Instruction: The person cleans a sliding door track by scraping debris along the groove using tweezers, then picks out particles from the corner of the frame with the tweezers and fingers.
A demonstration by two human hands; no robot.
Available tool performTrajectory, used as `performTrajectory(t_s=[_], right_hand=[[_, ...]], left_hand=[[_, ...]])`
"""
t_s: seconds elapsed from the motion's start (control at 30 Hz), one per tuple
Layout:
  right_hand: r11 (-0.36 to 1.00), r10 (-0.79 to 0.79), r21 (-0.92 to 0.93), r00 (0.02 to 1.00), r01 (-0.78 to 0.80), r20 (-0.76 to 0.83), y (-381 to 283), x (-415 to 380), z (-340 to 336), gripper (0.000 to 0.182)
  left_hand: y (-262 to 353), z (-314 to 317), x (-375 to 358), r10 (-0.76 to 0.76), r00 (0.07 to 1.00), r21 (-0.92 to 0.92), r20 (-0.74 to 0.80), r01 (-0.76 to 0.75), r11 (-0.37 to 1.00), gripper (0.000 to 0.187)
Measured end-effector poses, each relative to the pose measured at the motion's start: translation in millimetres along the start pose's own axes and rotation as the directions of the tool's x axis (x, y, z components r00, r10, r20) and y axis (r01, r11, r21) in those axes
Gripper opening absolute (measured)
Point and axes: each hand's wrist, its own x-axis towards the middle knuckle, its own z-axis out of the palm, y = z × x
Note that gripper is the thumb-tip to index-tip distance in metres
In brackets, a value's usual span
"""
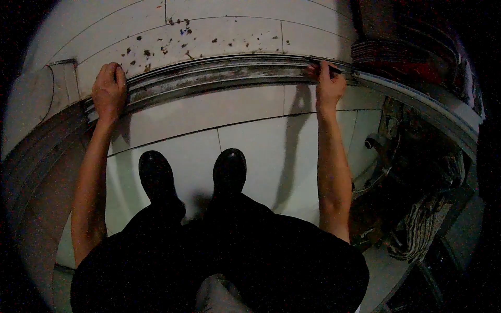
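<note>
A metal sliding-door track point(209, 75) with long parallel grooves crosses the floor in front of me, grey dirt lying along it. At its left end is my left hand point(108, 93), fingers curled closed; what they hold, if anything, is hidden. My right hand point(330, 87) is over the right part of the track, thumb and fingers pinched on a dark, slender object point(334, 69) whose kind I cannot make out. Dark crumbs of debris point(146, 53) are scattered on the pale tiles just beyond the track.
My black shoes point(229, 169) stand on the near tiles point(198, 143). To the right lie a dark curved pipe or handle point(377, 142) and a folded striped cloth point(422, 227). Dark and red items point(417, 68) fill the far right. A door panel edge point(63, 83) is at left.
</note>
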Motion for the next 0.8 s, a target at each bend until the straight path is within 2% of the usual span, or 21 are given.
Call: performTrajectory(t_s=[0.03,0.13,0.17,0.27,0.47,0.57,0.63,0.67,0.77,0.8], right_hand=[[0.996,-0.036,-0.075,0.999,0.038,0.026,5.1,0.7,5.1,0.024],[0.997,-0.014,-0.075,0.998,0.019,0.06,-8.4,-14.2,26.0,0.025],[0.99,0.018,-0.14,0.998,-0.009,0.058,-15.1,-17.9,31.5,0.027],[0.966,-0.102,-0.231,0.993,0.113,0.059,-9.7,-21.4,34.8,0.027],[0.912,-0.15,-0.365,0.98,0.188,0.13,-25.0,-28.7,39.0,0.027],[0.817,-0.202,-0.506,0.96,0.275,0.195,-39.2,-32.6,38.2,0.026],[0.97,-0.095,-0.219,0.993,0.109,0.073,-40.1,-33.4,41.4,0.026],[0.998,-0.025,-0.058,0.999,0.027,0.027,-40.2,-34.4,43.0,0.026],[0.972,-0.164,0.162,0.985,0.172,-0.06,-58.6,-28.5,39.3,0.027],[0.981,-0.147,0.121,0.989,0.15,-0.035,-56.5,-23.6,37.9,0.027]], left_hand=[[0.5,-0.1,0.1,0.001,1.0,-0.015,-0.004,-0.001,1.0,0.017],[-2.4,1.6,0.4,0.016,1.0,-0.033,-0.011,-0.016,0.999,0.016],[-3.5,2.5,0.5,0.023,1.0,-0.035,-0.013,-0.023,0.999,0.016],[-3.3,4.3,-0.3,0.023,0.999,-0.025,-0.033,-0.024,0.999,0.016],[-3.3,6.3,1.1,0.004,1.0,-0.014,-0.012,-0.005,1.0,0.016],[-9.9,11.5,0.6,0.022,0.999,-0.032,-0.025,-0.022,0.999,0.015],[-17.1,18.9,2.2,0.034,0.999,-0.067,-0.025,-0.036,0.997,0.016],[-21.4,22.1,1.1,0.04,0.999,-0.084,-0.025,-0.042,0.996,0.016],[-16.8,18.6,0.3,0.013,1.0,-0.038,-0.006,-0.013,0.999,0.016],[-15.7,18.5,-0.1,0.005,1.0,-0.015,0.005,-0.005,1.0,0.016]])
